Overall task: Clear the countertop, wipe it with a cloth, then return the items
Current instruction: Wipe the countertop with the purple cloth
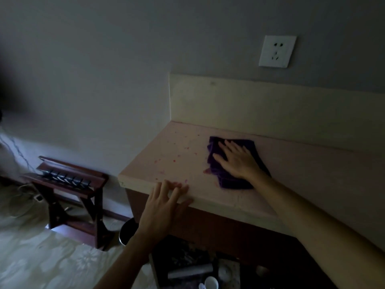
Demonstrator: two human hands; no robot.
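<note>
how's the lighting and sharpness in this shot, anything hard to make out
Head view: dim overall, corners darkened, wide-angle bend. The purple cloth under the right hand and the left hand on the countertop edge read clearly; items on the floor are murky.

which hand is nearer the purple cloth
Right. The right hand lies flat on the purple cloth; the left hand rests on the countertop front edge, apart from it.

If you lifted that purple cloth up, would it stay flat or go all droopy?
Probably droopy: the purple cloth lies folded in soft, uneven layers under the flat right hand. It likely weighs little. Pushed on the countertop, it would likely slide and bunch rather than roll.
</note>
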